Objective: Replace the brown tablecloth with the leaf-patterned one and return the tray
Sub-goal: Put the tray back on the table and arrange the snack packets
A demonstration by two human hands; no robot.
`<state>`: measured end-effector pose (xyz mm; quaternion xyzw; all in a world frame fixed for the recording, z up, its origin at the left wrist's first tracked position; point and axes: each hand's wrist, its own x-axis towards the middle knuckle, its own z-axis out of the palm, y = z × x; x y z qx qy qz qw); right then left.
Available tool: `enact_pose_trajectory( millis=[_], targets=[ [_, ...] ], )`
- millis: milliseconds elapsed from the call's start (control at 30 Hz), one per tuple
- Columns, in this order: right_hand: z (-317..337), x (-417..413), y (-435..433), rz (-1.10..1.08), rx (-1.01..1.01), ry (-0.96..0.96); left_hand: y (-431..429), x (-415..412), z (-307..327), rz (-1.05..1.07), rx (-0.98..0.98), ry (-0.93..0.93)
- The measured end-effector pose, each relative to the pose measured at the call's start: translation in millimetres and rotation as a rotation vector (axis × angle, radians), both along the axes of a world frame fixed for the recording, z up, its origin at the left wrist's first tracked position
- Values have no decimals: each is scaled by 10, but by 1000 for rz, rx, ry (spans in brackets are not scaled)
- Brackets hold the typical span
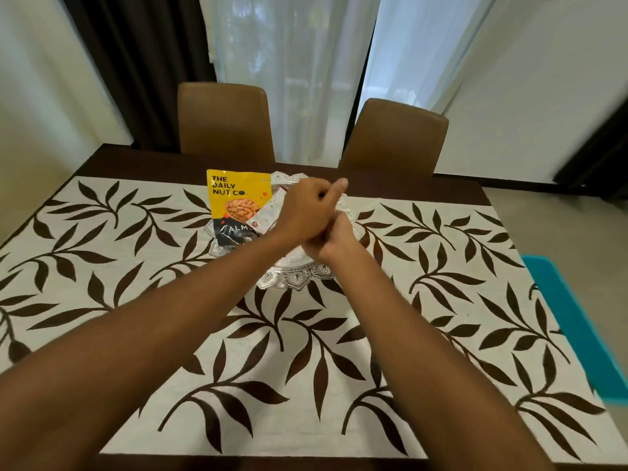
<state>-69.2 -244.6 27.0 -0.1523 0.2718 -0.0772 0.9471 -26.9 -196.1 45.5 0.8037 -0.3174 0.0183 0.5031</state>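
While the leaf-patterned tablecloth lies flat over the dark bench, the silver tray sits at its far middle with a yellow almond pouch leaning on it, and above the tray the left hand and right hand are curled closed, pressed together, gripping nothing I can make out

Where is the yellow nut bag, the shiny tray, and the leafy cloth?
nut bag [238, 195]: head view, on its yellow front near the almond picture.
tray [296, 278]: head view, on the near embossed silver rim.
leafy cloth [306, 362]: head view, on a bare white patch between leaves, near the middle.
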Motion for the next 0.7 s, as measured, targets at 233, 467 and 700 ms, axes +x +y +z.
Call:
enact_pose_trajectory(
  millis=[233, 467, 700],
  targets=[
    [-137, -202, 128, -141, 177, -161, 95, -175, -97, -125, 140, -282],
    [-7, -238, 69, 34, 79, 52, 298, -172, -94, -107, 61, -396],
    [-67, -135, -237, 18, -427, 283, 953, 56, -426, -223, 313, -88]
  ],
)
